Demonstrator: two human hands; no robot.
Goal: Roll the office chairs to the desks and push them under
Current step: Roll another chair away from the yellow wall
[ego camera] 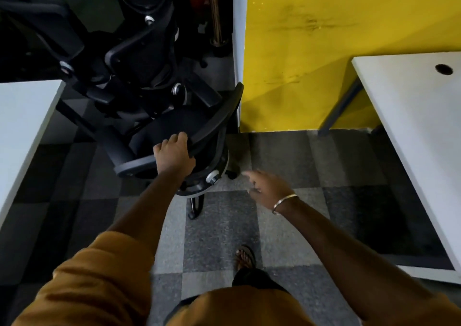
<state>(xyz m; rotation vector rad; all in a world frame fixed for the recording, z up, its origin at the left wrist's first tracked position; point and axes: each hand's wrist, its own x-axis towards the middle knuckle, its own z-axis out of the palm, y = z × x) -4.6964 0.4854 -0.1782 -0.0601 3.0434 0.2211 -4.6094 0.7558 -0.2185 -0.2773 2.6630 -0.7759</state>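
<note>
A black mesh office chair [174,123] stands just ahead of me, its curved back rim facing me. My left hand [173,154] grips the top edge of that backrest, fingers curled over the rim. To the right my right hand [268,188], with a metal bangle on the wrist, hovers loosely open over the floor and touches nothing. More black office chairs [139,51] are stacked or jammed together behind the first one. One white desk [22,126] is at the left and another white desk [419,131] at the right.
A yellow wall [324,51] and a white pillar edge [238,51] stand right of the chairs. The floor is grey checkered carpet tile [224,226]. My sandalled foot [245,257] is on the carpet below. The right desk has a cable hole [444,69] and a dark slanted leg [341,106].
</note>
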